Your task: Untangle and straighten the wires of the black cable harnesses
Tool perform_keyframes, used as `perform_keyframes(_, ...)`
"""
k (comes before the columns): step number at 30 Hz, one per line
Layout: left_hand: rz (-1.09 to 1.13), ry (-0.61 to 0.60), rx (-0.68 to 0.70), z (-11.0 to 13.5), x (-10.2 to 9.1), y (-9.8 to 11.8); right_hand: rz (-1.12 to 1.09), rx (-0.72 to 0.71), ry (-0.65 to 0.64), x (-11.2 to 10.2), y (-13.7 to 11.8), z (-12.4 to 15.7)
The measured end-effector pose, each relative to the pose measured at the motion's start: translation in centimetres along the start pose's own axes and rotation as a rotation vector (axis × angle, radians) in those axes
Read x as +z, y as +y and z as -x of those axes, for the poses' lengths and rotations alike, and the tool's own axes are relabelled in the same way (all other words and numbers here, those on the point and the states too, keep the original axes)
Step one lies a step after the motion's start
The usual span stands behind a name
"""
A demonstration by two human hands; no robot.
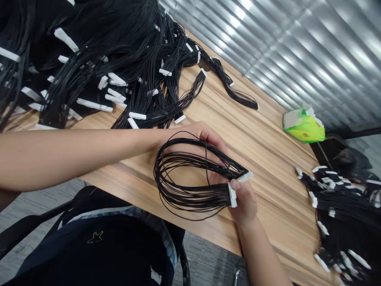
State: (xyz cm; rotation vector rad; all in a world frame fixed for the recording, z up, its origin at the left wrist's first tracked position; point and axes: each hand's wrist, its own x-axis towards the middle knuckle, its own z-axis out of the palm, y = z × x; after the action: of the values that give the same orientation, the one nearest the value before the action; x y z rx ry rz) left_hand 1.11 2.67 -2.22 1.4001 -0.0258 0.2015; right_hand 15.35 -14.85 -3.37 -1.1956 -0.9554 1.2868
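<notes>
A wire harness point(190, 190) of thin black wires, bent into a loop, is held above the wooden table. Its two white connectors, an upper one point(245, 176) and a lower one point(232, 195), lie close together at the loop's right end. My right hand point(244, 200) grips the harness at these connectors, with the thumb tip between them. Behind the upper wires, my left hand point(205, 137) curls its fingers around the bundle near the upper connector; part of it is hidden by the wires. One loose wire arches above the others.
A large heap of black wire harnesses point(119, 51) with white connectors covers the table's far left. Another pile point(351, 222) lies at the right. A green and yellow tissue pack point(305, 126) stands near the corrugated metal wall point(268, 43). The wooden table's point(143, 194) front edge runs close to my body.
</notes>
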Motion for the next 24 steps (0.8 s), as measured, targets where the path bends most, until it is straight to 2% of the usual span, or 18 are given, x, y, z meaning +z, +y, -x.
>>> perform_keyframes(2,-0.069,0.063,0.03,-0.1,0.0,-0.1,-0.021,-0.038,0.044,0.0,-0.6,-0.2)
perform_keyframes(3,-0.102,0.138,0.059,-0.1,0.0,-0.1,-0.03,-0.072,0.084,0.0,-1.0,-0.3)
perform_keyframes(6,-0.171,0.474,0.211,-0.1,0.3,0.3,-0.036,-0.203,0.22,-0.2,-2.0,-0.9)
perform_keyframes(8,-0.241,0.607,0.323,0.0,0.3,0.8,-0.018,-0.287,0.257,-0.4,-2.3,-1.3)
perform_keyframes(11,-0.428,0.568,0.402,0.3,-0.2,1.3,0.012,-0.38,0.213,-0.8,-2.2,-1.5)
perform_keyframes(15,-0.669,0.478,0.367,0.6,-1.6,1.3,0.054,-0.472,0.179,-0.9,-1.9,-1.5)
perform_keyframes(16,-0.682,0.484,0.412,0.7,-1.9,1.4,0.067,-0.492,0.176,-0.9,-1.9,-1.5)
perform_keyframes(18,-0.688,0.531,0.591,0.7,-2.1,1.5,0.084,-0.537,0.177,-0.9,-1.8,-1.5)
perform_keyframes(20,-0.825,0.524,0.765,0.8,-1.6,1.7,0.085,-0.547,0.203,-1.0,-1.5,-1.5)
perform_keyframes(21,-0.948,0.485,0.799,0.9,-1.0,1.8,0.093,-0.537,0.228,-1.0,-1.2,-1.4)
perform_keyframes(22,-1.086,0.419,0.788,1.0,-0.4,1.8,0.117,-0.519,0.254,-1.1,-1.0,-1.3)
perform_keyframes(24,-1.268,0.306,0.662,1.2,1.2,1.7,0.193,-0.482,0.297,-1.4,-0.4,-1.0)
